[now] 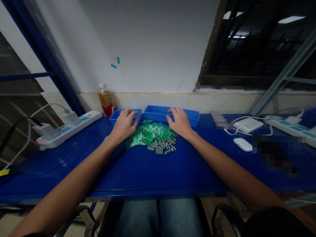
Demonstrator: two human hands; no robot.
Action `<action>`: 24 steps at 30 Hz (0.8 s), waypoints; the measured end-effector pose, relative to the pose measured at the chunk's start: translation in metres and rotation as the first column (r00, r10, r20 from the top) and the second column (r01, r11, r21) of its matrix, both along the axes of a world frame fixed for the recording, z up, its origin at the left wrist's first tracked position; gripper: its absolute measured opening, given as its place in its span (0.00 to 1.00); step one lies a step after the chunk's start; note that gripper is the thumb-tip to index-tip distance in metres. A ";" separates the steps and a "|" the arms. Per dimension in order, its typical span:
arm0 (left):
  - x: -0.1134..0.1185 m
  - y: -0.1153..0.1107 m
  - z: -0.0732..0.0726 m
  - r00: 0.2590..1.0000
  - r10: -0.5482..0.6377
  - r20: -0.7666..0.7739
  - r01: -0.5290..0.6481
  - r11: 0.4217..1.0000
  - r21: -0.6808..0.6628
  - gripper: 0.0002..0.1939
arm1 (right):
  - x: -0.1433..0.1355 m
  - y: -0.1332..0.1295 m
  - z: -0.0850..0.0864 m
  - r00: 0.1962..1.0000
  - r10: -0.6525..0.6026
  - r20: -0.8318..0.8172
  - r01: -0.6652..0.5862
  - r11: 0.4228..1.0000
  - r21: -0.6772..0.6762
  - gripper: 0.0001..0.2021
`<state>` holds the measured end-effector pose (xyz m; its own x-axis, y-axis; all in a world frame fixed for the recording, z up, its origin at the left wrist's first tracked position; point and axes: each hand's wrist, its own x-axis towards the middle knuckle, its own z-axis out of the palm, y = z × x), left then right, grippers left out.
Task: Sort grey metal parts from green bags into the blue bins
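Observation:
My left hand (125,123) hovers by the near edge of the left blue bin (113,118), fingers apart and nothing visible in them. Over the front of the longer right blue bin (155,113) is my right hand (179,121), its fingers also spread and bare. Whether either hand touches its bin I cannot tell. Between the hands lies a heap of green plastic bags (152,130) with small pale pieces in or under them. Just in front of the heap, several small grey metal pieces (159,151) lie loose on the blue table (145,173).
A drink bottle (107,101) stands against the wall behind the left bin. Power strips with plugs lie at the left (72,131) and right (297,130). A white charger (248,125), its cable and a white case (242,144) are on the right.

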<state>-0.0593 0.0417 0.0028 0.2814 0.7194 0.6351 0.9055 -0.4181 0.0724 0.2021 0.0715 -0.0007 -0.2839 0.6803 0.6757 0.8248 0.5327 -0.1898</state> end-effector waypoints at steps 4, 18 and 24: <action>-0.025 0.029 -0.013 0.985 0.118 -0.122 -0.140 0.972 -0.190 0.15 | -0.003 0.028 0.002 0.979 -0.189 0.078 0.193 0.979 -0.058 0.24; -0.014 0.076 -0.017 0.976 0.183 -0.117 -0.207 0.945 -0.255 0.21 | 0.011 0.052 -0.015 0.962 -0.119 0.247 0.154 0.979 -0.131 0.21; -0.008 0.085 -0.006 0.996 -0.030 -0.084 0.005 0.957 -0.291 0.29 | 0.014 0.054 -0.015 0.971 -0.090 0.221 0.107 0.992 -0.067 0.18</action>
<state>-0.0669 0.1270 -0.0033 0.3401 0.8637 0.3720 0.9064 -0.4065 0.1151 0.2158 0.1257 -0.0153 -0.3473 0.7605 0.5487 0.8984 0.4376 -0.0379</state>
